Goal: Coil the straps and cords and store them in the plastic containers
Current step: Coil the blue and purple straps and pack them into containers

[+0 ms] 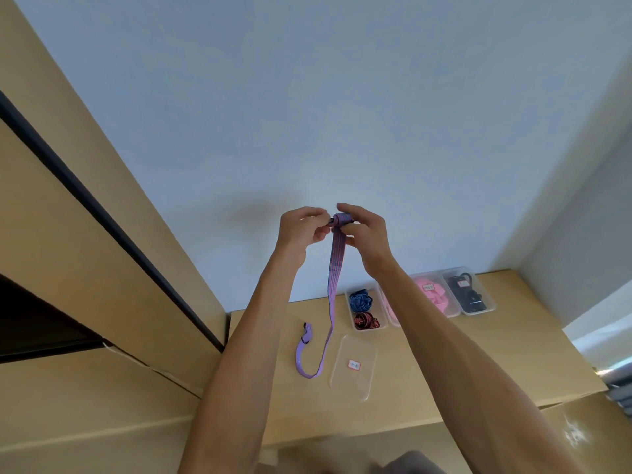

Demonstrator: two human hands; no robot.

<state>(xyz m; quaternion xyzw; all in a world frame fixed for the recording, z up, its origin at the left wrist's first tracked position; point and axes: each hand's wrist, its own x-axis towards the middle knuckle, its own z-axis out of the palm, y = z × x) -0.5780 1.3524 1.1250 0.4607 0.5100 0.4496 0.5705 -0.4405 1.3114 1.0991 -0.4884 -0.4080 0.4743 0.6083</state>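
- Both bare forearms reach up from 6 o'clock and meet at frame centre, raised above the wooden shelf [513,354].
- Clear lid [352,367] with a small red-edged label lies flat on the shelf, at 6 o'clock from the hands.
- Striped strap [335,268], blue-red going purple lower down, hangs from the hands; its tail loops on the shelf just left of the lid, free end with a dark buckle at 7 o'clock.
- Left hand [301,230] fingers closed, pinching the strap's rolled top end from its 9 o'clock side.
- Right hand [366,234] fingers closed around the small coil at the strap's top, from 3 o'clock.
- Open clear container [367,309] at 5 o'clock from the hands, holds a blue coiled strap [360,300] behind a red-black coiled strap [366,320].
- Further right, against the wall: pink-filled container [434,295], labelled, partly hidden by the right forearm.
- Last at 4 o'clock: container with black cord [468,292], labelled.
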